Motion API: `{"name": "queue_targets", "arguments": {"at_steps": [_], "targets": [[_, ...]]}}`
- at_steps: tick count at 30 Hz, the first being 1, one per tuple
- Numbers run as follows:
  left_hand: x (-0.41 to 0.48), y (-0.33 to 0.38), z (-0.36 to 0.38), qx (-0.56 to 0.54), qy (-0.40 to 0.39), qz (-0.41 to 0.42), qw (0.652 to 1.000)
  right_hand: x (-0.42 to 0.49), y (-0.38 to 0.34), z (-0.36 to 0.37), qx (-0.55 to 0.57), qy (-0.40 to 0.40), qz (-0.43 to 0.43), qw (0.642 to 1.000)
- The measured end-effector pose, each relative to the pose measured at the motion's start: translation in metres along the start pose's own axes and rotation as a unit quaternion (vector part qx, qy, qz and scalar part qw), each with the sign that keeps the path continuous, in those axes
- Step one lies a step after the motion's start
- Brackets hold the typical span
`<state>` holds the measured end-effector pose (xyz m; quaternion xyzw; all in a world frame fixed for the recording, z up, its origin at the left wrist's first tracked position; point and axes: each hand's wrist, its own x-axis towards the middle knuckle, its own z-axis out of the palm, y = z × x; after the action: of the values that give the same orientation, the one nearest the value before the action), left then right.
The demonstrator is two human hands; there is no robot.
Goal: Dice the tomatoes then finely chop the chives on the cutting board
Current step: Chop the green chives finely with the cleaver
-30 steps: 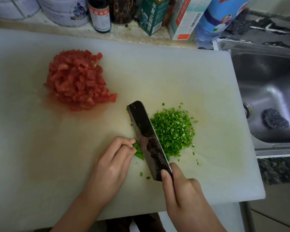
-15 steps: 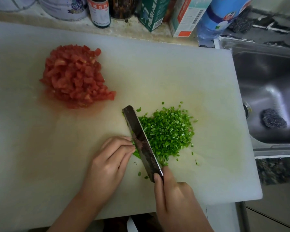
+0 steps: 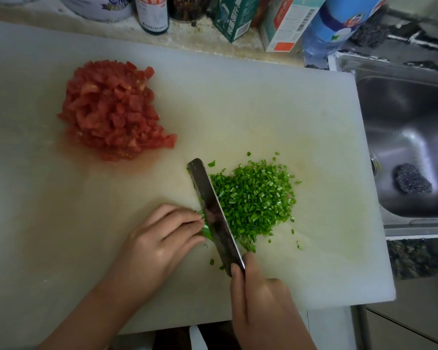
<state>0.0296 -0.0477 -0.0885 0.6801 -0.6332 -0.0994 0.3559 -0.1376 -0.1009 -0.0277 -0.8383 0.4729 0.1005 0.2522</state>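
The tomatoes (image 3: 111,109) are done: a wet red heap of dice sits on the far left of the cutting board (image 3: 263,109), with juice spread around its near edge. The chopped chives (image 3: 253,198) lie in a loose green mound at the middle right, well apart from the tomatoes, with stray bits scattered toward the near right.

The knife (image 3: 213,213) stands edge-down just left of that mound, tip pointing far and heel near. The right hand (image 3: 261,299) grips it where blade meets handle, thumb on 1 side and forefinger on the other. The handle itself is hidden inside the hand. The left hand (image 3: 159,238) has its fingers (image 3: 182,214) curled down on a short chive bundle (image 3: 204,229), fingertips almost at the blade's flat side.

By my reading only that short bundle is left to cut, so the task is close to finished. Chives are light, soft and hollow. They crush under a dull press and scatter easily, so the bundle wants firm, tucked fingertips on top, drawn back from the edge as it shortens. The dice are soft and slippery, best moved by scooping rather than pinching.

A dark bottle (image 3: 153,13) and cartons (image 3: 286,29) line the desk (image 3: 192,36) beyond the board, and a sink (image 3: 402,137) lies to the right.
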Motion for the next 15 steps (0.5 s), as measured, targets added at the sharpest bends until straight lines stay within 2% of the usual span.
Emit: {"name": "queue_targets", "arguments": {"at_steps": [4,8,11,15], "targets": [[-0.001,0.000,0.004,0.021,-0.005,-0.005,1.000,-0.003,-0.005,-0.001,0.005,0.048,0.002,0.999],[-0.003,0.003,0.008,0.002,0.022,-0.028,0.999,-0.003,-0.007,-0.004,-0.043,0.047,0.002,0.998],[-0.003,0.006,0.010,-0.032,0.037,-0.060,0.997,-0.003,-0.006,-0.002,-0.015,0.020,-0.002,1.000],[-0.001,0.008,0.012,-0.050,0.047,-0.086,0.994,0.014,-0.016,0.002,-0.039,0.035,-0.006,0.999]]}}
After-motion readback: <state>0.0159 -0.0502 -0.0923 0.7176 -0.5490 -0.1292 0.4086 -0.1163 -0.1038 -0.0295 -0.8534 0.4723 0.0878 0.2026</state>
